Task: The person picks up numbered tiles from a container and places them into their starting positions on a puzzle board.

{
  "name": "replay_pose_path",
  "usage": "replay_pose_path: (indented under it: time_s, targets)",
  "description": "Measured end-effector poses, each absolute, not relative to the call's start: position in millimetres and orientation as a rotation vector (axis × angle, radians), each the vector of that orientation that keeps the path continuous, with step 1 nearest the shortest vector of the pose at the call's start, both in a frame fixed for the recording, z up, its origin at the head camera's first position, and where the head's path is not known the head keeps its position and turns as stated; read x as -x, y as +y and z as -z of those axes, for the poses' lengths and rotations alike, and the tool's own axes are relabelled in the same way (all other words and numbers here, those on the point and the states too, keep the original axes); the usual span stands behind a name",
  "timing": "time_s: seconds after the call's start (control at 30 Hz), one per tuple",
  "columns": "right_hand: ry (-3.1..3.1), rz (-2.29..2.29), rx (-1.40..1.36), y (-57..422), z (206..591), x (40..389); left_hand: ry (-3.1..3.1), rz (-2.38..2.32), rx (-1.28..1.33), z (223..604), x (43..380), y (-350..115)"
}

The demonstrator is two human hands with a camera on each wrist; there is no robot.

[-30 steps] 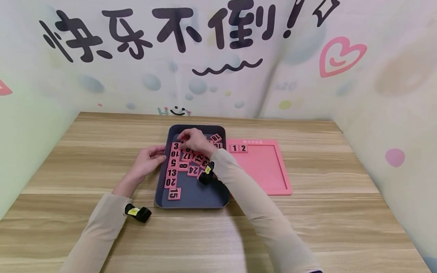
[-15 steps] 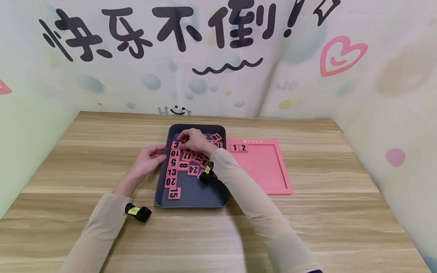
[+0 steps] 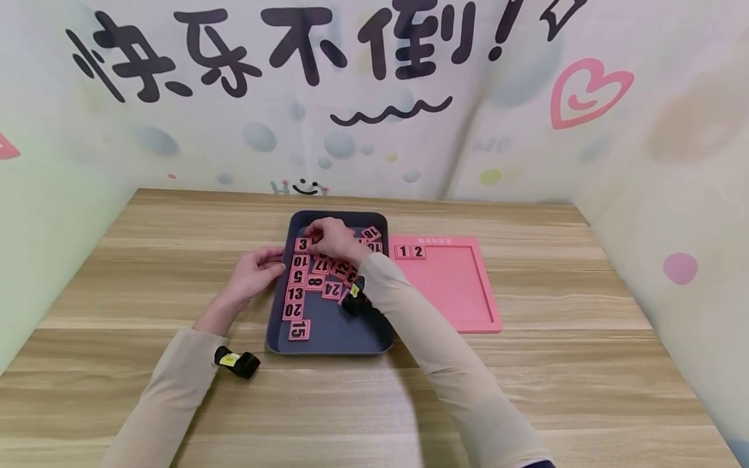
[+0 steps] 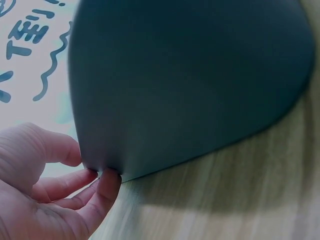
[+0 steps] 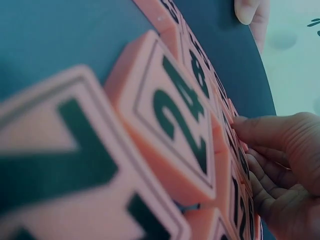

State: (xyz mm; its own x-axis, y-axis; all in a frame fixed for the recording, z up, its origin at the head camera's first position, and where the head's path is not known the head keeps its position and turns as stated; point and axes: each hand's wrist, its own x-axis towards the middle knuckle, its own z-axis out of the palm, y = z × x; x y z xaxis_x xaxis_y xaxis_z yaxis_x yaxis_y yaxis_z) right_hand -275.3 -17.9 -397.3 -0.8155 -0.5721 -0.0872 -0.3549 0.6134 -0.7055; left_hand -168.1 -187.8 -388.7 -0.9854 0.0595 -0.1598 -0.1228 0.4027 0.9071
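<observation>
Wooden table (image 3: 562, 338); left hand (image 3: 254, 276) touching tray (image 3: 345, 335), right hand (image 3: 335, 239) pinching tile 3 (image 3: 302, 245)

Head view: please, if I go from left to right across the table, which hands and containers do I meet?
Left hand → dark tray → pink frame. I leave out the right hand, which overlaps the tray.

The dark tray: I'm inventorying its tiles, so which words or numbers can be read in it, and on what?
"3" tile
"10" tile
"5" tile
"13" tile
"20" tile
"15" tile
"8" tile
"17" tile
"24" tile
"12" tile
"18" tile
Other tiles: too covered or blurred to read.
</observation>
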Motion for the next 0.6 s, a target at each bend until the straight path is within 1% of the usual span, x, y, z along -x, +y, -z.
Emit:
replay_pose_path:
  time_s: [0.33, 0.6]
  targets:
    - [2.586, 0.965, 0.746, -17.5, 390.8, 273.2, 2.485, -1.65, 0.042, 388.8, 168.4, -187.7]
    - [2.577, 1.04, 0.854, 0.0, 368.9, 267.6, 2.489, -1.646, 0.057, 389.4, 168.1, -187.2]
